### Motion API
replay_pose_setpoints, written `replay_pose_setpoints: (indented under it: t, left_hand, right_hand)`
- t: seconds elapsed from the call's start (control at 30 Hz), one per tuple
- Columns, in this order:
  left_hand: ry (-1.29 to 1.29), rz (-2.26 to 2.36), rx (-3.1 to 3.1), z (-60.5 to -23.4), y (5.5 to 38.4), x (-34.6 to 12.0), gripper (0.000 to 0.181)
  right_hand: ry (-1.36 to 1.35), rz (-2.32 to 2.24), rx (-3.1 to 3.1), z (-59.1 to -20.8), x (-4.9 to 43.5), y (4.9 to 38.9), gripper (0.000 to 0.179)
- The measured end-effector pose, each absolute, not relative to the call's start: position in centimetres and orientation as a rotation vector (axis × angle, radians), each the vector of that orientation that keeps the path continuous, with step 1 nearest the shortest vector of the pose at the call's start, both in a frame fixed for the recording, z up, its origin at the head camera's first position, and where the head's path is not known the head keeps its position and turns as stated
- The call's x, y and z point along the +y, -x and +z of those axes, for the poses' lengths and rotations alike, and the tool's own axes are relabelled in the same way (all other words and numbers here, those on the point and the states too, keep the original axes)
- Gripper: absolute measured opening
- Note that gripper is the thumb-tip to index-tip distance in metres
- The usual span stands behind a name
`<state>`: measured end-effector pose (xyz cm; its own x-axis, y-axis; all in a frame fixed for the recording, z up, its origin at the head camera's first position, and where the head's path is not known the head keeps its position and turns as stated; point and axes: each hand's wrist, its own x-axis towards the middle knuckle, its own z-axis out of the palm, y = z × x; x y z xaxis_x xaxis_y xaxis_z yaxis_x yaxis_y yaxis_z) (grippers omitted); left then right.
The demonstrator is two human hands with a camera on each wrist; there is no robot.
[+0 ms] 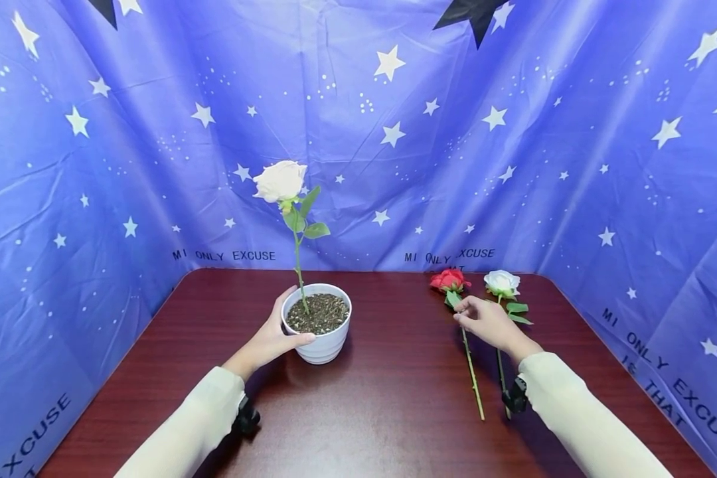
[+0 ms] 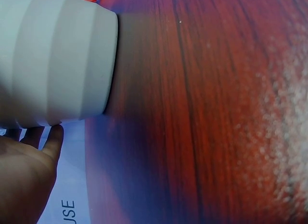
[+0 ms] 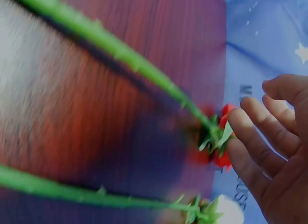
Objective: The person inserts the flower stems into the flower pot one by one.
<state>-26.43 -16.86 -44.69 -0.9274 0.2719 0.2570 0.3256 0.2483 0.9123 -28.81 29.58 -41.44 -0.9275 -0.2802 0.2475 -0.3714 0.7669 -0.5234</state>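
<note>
A white ribbed flowerpot (image 1: 324,350) full of brown soil stands on the table. One white rose (image 1: 281,180) rises from the soil on a leafy green stem. My left hand (image 1: 269,342) holds the pot's left side, thumb over the near rim and fingers round the back. In the left wrist view, fingertips (image 2: 56,132) touch the pot wall. On the right a red rose (image 1: 450,280) lies with its stem towards me. Just above its leaves is my right hand (image 1: 491,322), fingers loosely bent; the right wrist view shows nothing pinched between them.
Another white rose (image 1: 502,283) lies right of the red one, its stem partly hidden under my right wrist. The dark red wooden table (image 1: 388,378) ends at a blue star-patterned curtain (image 1: 346,133) at the back and sides. Black wrist cameras hang under both sleeves.
</note>
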Motion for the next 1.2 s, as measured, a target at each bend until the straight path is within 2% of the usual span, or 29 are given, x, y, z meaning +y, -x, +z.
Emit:
replay_pose_setpoints:
  t: [0.43,1.2]
  left_hand:
    - [0.592,-1.833,-2.433,-44.7,26.3,-16.9,0.109]
    - [0.580,-1.812,-2.452,-44.6,26.4,-16.8,0.110]
  right_hand:
    - [-0.227,1.068,-3.063,-43.1,30.9,28.2,0.025]
    - [-0.136,1.424,-3.031,-43.8,30.4,28.3,0.018]
